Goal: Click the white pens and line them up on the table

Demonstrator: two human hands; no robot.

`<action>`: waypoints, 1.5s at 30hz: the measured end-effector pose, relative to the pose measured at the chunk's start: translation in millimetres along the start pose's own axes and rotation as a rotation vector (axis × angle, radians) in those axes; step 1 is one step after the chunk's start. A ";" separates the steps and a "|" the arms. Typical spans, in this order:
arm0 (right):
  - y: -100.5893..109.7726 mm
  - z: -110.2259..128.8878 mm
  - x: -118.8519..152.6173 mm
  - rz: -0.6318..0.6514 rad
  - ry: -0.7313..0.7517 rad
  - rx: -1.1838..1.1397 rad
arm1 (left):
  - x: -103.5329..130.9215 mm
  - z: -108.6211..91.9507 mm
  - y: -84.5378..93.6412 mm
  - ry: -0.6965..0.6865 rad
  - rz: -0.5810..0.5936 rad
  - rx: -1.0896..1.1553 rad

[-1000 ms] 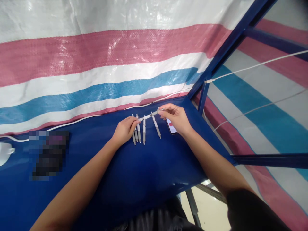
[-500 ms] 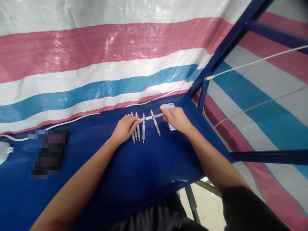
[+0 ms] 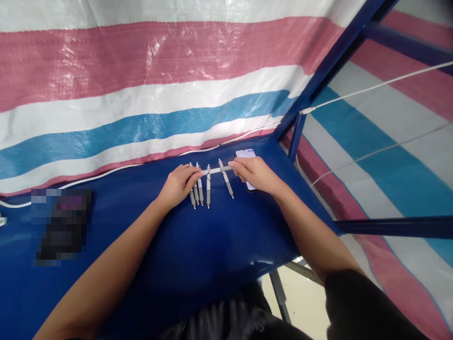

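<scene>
Worktop [image 3: 215, 241]: five loose pens [image 3: 208, 194], tips toward the near edge; one held pen [image 3: 215, 170], crosswise over them, pinched at one end by the left hand [image 3: 179, 186], at the other by the right hand [image 3: 255, 173], which now hides its tip, suggesting handling continues; one phone [image 3: 245, 153], newly less covered, toward the far right corner.

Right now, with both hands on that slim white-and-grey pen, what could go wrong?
1. The left hand and right hand hold the slim white-and-grey pen so it crosses two lying white-and-grey pens in view; a dip might knock those askew.
2. The right hand overlaps the rectangular phone with a lit screen in view; a slip could nudge it.
3. The left hand overlaps three bunched white-and-grey pens; shifting it may scatter them.
</scene>
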State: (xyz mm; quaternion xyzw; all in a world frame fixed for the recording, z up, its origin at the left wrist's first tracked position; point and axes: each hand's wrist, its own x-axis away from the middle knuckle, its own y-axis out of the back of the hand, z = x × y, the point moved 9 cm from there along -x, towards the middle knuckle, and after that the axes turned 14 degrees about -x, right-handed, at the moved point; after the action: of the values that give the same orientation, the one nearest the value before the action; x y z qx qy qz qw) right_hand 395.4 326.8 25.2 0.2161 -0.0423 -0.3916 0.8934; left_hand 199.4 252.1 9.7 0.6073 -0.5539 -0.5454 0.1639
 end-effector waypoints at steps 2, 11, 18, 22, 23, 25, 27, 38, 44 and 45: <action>0.8 1.7 0.7 -0.008 0.010 -0.005 | -1.2 -2.1 4.4 0.001 -0.027 0.046; -28.8 -8.9 13.2 0.418 -0.208 -0.228 | -5.4 10.8 19.8 0.298 -0.250 0.524; -56.1 -1.5 7.1 0.299 -0.131 -0.469 | -23.1 -4.7 -3.6 0.420 -0.308 0.769; -33.9 -3.1 2.0 0.142 -0.098 -0.448 | -41.5 -0.8 -22.0 0.449 -0.243 0.791; -19.0 -4.5 -0.1 0.037 -0.077 -0.451 | -45.4 1.1 -25.5 0.450 -0.228 0.799; 11.8 -8.8 -2.2 -0.168 -0.029 -0.476 | -49.7 4.8 -32.1 0.463 -0.204 0.817; 36.1 -15.7 -2.4 -0.314 0.003 -0.496 | -48.6 6.7 -39.3 0.497 -0.176 0.837; 77.6 -37.9 -2.0 -0.527 0.012 -0.432 | -36.8 -9.4 -58.6 0.526 0.030 0.758; 73.1 -40.0 -3.6 -0.515 0.026 -0.405 | -33.3 -9.1 -68.3 0.505 0.088 0.606; 70.9 -39.6 -3.7 -0.502 0.026 -0.398 | -33.0 -7.8 -69.3 0.510 0.087 0.605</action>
State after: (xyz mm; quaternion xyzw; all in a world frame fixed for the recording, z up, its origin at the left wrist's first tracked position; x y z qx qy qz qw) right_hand 450.9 386.0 19.5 0.0457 0.1015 -0.5977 0.7940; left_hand 247.0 300.1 -27.4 0.7199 -0.6565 -0.1817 0.1328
